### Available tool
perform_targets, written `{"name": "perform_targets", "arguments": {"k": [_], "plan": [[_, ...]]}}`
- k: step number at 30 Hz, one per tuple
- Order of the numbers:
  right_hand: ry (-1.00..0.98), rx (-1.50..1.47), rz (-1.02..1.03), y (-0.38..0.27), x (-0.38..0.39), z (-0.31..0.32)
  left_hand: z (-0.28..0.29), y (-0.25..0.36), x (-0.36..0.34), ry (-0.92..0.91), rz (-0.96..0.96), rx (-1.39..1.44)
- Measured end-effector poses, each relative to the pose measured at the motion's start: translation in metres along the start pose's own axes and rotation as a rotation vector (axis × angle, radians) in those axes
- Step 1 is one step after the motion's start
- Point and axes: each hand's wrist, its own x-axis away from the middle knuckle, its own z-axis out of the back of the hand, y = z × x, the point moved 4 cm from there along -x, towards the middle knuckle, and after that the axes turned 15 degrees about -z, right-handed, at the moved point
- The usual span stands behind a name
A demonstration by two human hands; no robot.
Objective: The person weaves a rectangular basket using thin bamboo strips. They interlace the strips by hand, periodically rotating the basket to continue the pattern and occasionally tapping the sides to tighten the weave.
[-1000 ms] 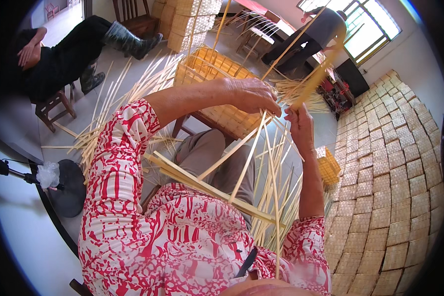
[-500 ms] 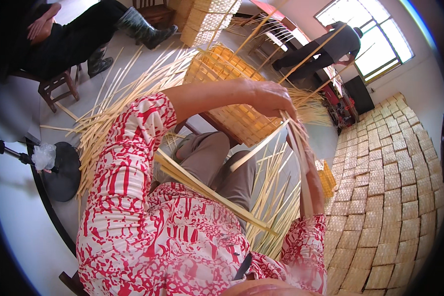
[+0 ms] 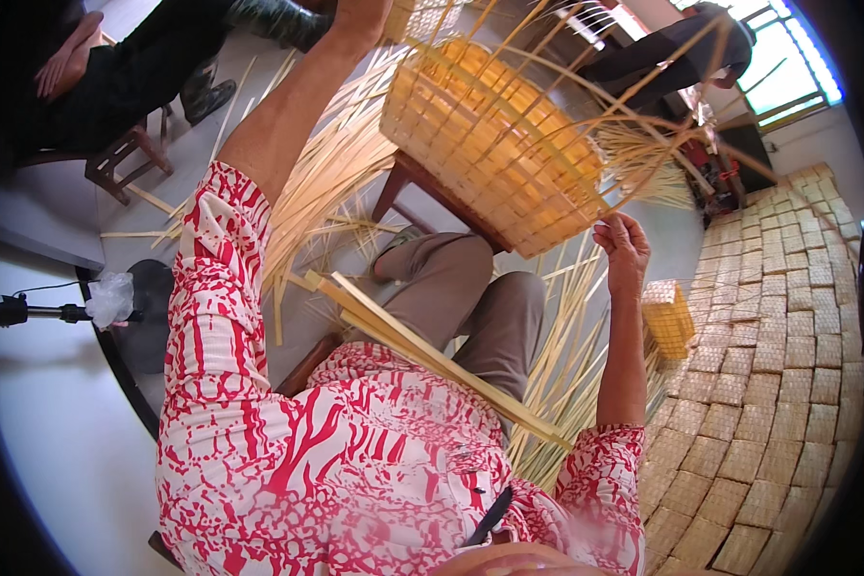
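the half-woven bamboo basket (image 3: pixel 490 144) sits tipped on a low wooden stool (image 3: pixel 422 187). right hand (image 3: pixel 622 252), just below the basket's lower rim, is closed on thin loose strips (image 3: pixel 643 158); left hand (image 3: pixel 360 14) reaches above the basket, its grip out of view. the basket looks light, springy and splintery, best held by its woven wall

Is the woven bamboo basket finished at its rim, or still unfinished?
Unfinished: loose strips stick out past the square woven bamboo basket.

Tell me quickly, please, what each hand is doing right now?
Left hand: raised to the picture's top edge by the woven basket; grip cannot be told.
Right hand: fingers closed on a bamboo strip.
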Motion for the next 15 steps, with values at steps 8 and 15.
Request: {"name": "perform_targets", "arguments": {"k": [8, 15], "plan": [[0.045, -0.144, 0.058, 0.011, 0.012, -0.021, 0.033, -0.043, 0.091, -0.377, 0.248, -0.465], [0.086, 0.05, 0.176, 0.011, 0.011, -0.016, 0.067, -0.074, 0.082, -0.486, 0.189, -0.454]]}}
